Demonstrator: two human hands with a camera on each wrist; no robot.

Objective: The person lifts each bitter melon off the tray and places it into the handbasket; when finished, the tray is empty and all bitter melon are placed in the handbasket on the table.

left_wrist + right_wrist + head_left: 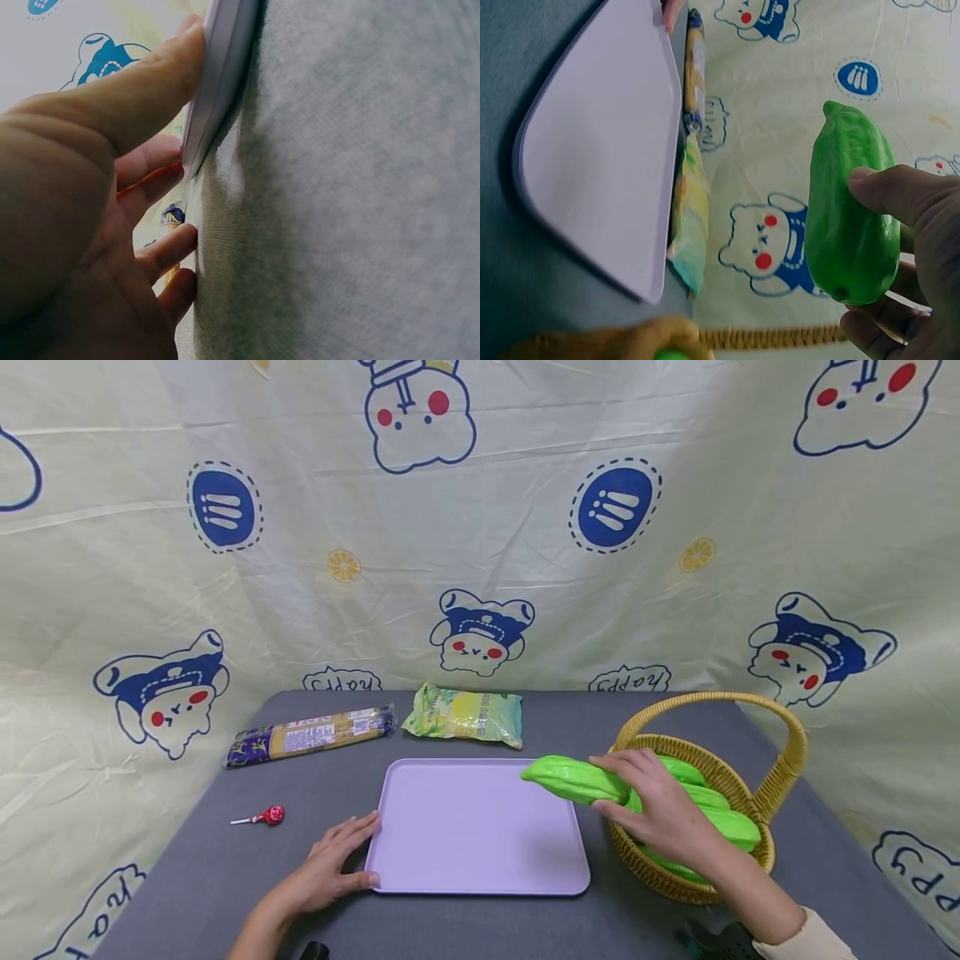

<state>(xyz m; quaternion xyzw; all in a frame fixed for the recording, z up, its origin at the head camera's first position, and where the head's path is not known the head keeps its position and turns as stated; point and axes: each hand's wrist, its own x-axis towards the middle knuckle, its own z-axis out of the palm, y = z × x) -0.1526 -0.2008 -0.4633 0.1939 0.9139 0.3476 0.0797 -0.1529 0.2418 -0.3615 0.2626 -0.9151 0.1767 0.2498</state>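
My right hand (663, 810) holds a green ridged gourd (576, 779) between thumb and fingers, raised beside the basket's left rim. The right wrist view shows the same gourd (851, 210) upright, its pointed tip up and the thumb across its side. Below the hand, several more green gourds (731, 828) lie in a woven basket (660, 881) with a tall handle. My left hand (330, 866) rests at the left edge of a light purple tray (480, 827), fingers extended. In the left wrist view, the thumb touches the tray's rim (217, 82).
Behind the tray lie a long pack of noodles (315, 735) and a green-yellow bag (467, 715). A red lollipop (272, 815) is on the grey table (300, 802) at left. A printed curtain (480, 527) hangs around the back and sides.
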